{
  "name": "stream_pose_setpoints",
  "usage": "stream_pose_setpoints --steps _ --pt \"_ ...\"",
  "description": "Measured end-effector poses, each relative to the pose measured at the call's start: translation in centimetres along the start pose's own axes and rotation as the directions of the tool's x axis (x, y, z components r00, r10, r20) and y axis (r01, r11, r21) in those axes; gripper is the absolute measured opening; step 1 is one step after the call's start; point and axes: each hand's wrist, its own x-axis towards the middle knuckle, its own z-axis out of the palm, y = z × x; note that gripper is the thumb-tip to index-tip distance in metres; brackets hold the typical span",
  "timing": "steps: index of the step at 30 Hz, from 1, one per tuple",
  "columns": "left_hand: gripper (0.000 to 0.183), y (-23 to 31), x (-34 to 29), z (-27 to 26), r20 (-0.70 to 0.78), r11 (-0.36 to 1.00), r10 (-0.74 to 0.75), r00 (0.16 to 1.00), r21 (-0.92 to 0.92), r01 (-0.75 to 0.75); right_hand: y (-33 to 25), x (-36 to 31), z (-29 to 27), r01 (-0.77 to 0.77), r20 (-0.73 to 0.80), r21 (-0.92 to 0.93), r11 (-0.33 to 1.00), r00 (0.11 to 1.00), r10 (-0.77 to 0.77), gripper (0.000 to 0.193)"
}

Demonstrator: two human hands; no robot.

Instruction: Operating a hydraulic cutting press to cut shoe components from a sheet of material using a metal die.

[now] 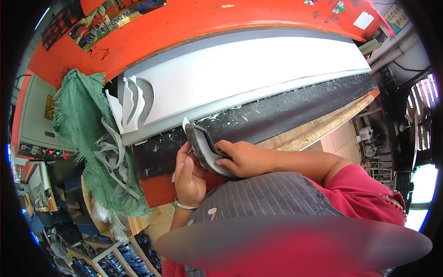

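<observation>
Close in front of my body, both hands hold a dark curved cutting die [201, 144], a long narrow metal band with a grey inner side. My left hand [188, 177] grips it from the left, with its fingers partly hidden behind the die. My right hand [237, 157] closes on its near right side, thumb and fingers at the rim. A small white scrap [185, 123] shows at the die's far tip. Just beyond lies a stack of white sheet material [249, 69], with curved cuts and thin strips [134, 104] at its left end.
The sheets rest on a black work surface [258, 115] with a wooden front edge [323, 122]. An orange machine beam [203, 18] spans the back. At left, a green woven sack [85, 138] hangs beside white offcuts [110, 152] and a control box [34, 111].
</observation>
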Motion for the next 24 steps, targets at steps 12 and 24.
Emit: stream_pose_setpoints --steps 12,24 --pt "0.059 -2.8 0.0 -1.3 0.046 0.985 -0.116 0.992 0.130 0.110 0.5 0.7 -0.8 0.056 -0.090 0.182 0.982 0.995 -0.040 0.027" --pt "0.048 9.6 -2.7 -1.1 -0.305 0.864 0.380 0.873 0.454 -0.217 7.4 -0.6 -8.5 -0.172 -0.014 -0.163 0.971 0.985 0.172 0.026"
